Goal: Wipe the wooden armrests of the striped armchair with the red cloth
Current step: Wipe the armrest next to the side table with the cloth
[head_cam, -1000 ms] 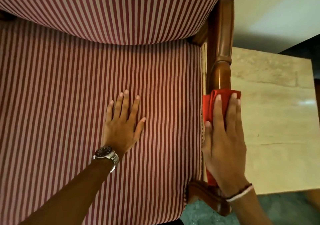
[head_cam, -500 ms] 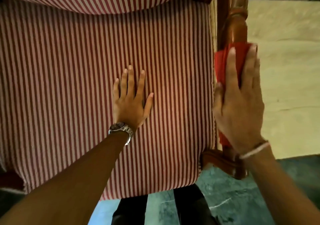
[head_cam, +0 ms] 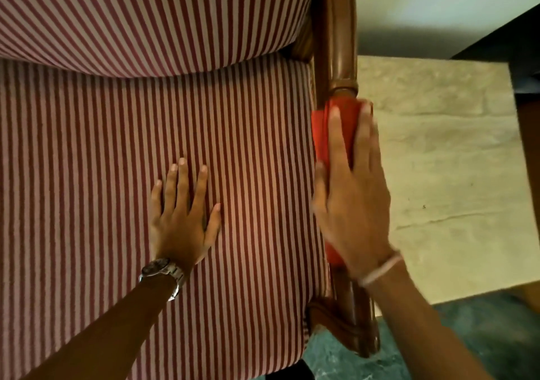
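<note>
The striped armchair (head_cam: 87, 175) fills the left and middle of the view, its red-and-white seat below the backrest cushion. Its right wooden armrest (head_cam: 340, 43) runs from the top down to the front end near the bottom. The red cloth (head_cam: 324, 128) is wrapped over the armrest's middle part. My right hand (head_cam: 353, 204) lies flat on the cloth and presses it onto the wood, fingers pointing up the armrest. My left hand (head_cam: 181, 218) rests flat on the seat, fingers spread, holding nothing; a metal watch sits on its wrist. The left armrest is out of view.
A pale stone-topped side table (head_cam: 453, 189) stands right beside the armrest. A dark piece of furniture (head_cam: 523, 66) is at the far right edge. Greenish floor (head_cam: 409, 350) shows below the chair's front and the table.
My right hand and the cloth have slid slightly back along the armrest, exposing more of its front end. My left hand stays flat on the seat. The view tilted down, then back up.
</note>
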The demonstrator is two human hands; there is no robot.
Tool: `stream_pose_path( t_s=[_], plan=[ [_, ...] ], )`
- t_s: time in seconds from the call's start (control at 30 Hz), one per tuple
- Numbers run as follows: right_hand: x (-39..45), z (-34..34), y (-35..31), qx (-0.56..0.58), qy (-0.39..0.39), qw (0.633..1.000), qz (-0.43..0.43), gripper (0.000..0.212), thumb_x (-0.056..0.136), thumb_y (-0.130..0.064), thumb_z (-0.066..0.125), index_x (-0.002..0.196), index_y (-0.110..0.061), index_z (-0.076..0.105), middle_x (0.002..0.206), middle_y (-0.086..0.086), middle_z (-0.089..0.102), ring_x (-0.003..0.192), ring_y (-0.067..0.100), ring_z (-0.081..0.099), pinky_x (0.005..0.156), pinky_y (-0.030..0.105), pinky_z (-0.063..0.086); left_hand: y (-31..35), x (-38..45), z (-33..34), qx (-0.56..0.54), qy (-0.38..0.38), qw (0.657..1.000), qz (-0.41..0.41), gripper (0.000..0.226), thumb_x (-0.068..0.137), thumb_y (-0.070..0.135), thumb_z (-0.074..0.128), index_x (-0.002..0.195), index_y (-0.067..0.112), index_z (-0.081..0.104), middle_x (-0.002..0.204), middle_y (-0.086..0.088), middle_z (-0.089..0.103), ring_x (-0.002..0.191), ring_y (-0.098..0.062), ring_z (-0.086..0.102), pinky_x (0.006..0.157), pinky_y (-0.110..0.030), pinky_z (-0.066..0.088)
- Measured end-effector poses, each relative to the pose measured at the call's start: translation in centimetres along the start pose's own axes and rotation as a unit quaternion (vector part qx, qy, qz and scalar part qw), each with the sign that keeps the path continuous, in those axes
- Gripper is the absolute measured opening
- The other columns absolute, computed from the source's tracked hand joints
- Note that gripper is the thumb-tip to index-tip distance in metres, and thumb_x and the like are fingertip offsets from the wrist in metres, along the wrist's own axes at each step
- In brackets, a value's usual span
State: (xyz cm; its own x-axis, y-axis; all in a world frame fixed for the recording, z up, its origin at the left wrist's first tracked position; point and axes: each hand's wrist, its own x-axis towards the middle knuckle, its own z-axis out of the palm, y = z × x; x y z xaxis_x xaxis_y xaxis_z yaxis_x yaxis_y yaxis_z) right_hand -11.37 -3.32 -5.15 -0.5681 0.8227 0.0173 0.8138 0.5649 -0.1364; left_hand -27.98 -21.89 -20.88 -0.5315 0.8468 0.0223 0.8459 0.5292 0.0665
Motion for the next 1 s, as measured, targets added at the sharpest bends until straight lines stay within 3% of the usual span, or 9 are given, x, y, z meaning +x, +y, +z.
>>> stream_pose_path(
  t_s=[0.13, 0.27, 0.33, 0.43, 0.53, 0.77, 1.0],
  plan=[
    [6.5, 0.1, -1.1, 0.002, 0.037, 0.999, 0.009, 0.064, 0.107, -0.035, 0.036, 0.164, -0.02, 0.013, 0.172, 0.016, 0.008, 0.16, 0.033, 0.011, 0.123, 0.048, 0.037, 0.1, 0.1, -0.2, 0.006, -0.001, 1.0, 0.002, 0.071, 0.102, 0.053, 0.024, 0.163, 0.019, 0.013, 0.17, -0.018, 0.015, 0.156, -0.035, 0.02, 0.126, -0.05, 0.01],
    [-4.9, -0.7, -0.4, -0.022, -0.015, 1.0, 0.013, 0.066, 0.107, -0.035, 0.039, 0.164, -0.021, 0.009, 0.173, 0.012, 0.001, 0.161, 0.03, 0.008, 0.122, 0.051, 0.037, 0.0, -0.1, -0.4, 0.002, -0.003, 1.0, 0.008, 0.072, 0.101, 0.054, 0.024, 0.163, 0.018, 0.014, 0.169, -0.019, 0.017, 0.155, -0.036, 0.022, 0.124, -0.053, 0.017],
    [-6.5, -0.5, 0.2, -0.03, -0.028, 0.999, -0.002, 0.069, 0.105, -0.031, 0.044, 0.164, -0.018, 0.012, 0.172, 0.015, 0.003, 0.16, 0.033, 0.01, 0.122, 0.052, 0.037, -0.2, 0.2, -0.1, -0.003, -0.002, 1.0, 0.003, 0.072, 0.101, 0.054, 0.025, 0.163, 0.019, 0.013, 0.169, -0.019, 0.017, 0.155, -0.035, 0.022, 0.124, -0.053, 0.016],
    [0.6, -0.2, -0.4, -0.027, 0.0, 1.0, -0.006, 0.068, 0.104, -0.029, 0.046, 0.163, -0.016, 0.015, 0.171, 0.018, 0.009, 0.159, 0.037, 0.014, 0.121, 0.053, 0.038, -0.1, 0.6, -0.1, -0.001, -0.002, 1.0, 0.007, 0.073, 0.101, 0.054, 0.024, 0.163, 0.019, 0.011, 0.17, -0.018, 0.015, 0.156, -0.035, 0.019, 0.125, -0.052, 0.015],
    [6.2, -0.3, -1.6, -0.036, 0.017, 0.999, 0.003, 0.063, 0.106, -0.031, 0.036, 0.164, -0.016, 0.013, 0.171, 0.017, 0.01, 0.16, 0.035, 0.011, 0.126, 0.049, 0.029, 0.0, 0.0, -0.3, -0.002, -0.011, 1.0, 0.001, 0.072, 0.101, 0.054, 0.024, 0.163, 0.019, 0.01, 0.17, -0.018, 0.015, 0.156, -0.035, 0.02, 0.125, -0.053, 0.017],
    [-5.5, -0.9, 0.4, -0.064, -0.038, 0.996, -0.044, 0.069, 0.105, -0.029, 0.042, 0.164, -0.014, 0.008, 0.172, 0.016, -0.001, 0.161, 0.031, 0.002, 0.128, 0.052, 0.025, -0.2, 0.0, -0.8, 0.002, -0.024, 1.0, 0.004, 0.072, 0.101, 0.054, 0.02, 0.163, 0.017, 0.011, 0.169, -0.021, 0.016, 0.154, -0.038, 0.023, 0.123, -0.055, 0.019],
    [8.4, -0.6, -1.5, -0.052, 0.022, 0.998, -0.025, 0.067, 0.105, -0.033, 0.035, 0.164, -0.012, 0.011, 0.171, 0.018, 0.007, 0.16, 0.034, 0.007, 0.128, 0.049, 0.023, 0.1, 0.0, -0.8, -0.01, -0.012, 1.0, 0.001, 0.071, 0.102, 0.052, 0.024, 0.163, 0.017, 0.011, 0.168, -0.021, 0.018, 0.154, -0.037, 0.024, 0.124, -0.053, 0.018]
  ],
)
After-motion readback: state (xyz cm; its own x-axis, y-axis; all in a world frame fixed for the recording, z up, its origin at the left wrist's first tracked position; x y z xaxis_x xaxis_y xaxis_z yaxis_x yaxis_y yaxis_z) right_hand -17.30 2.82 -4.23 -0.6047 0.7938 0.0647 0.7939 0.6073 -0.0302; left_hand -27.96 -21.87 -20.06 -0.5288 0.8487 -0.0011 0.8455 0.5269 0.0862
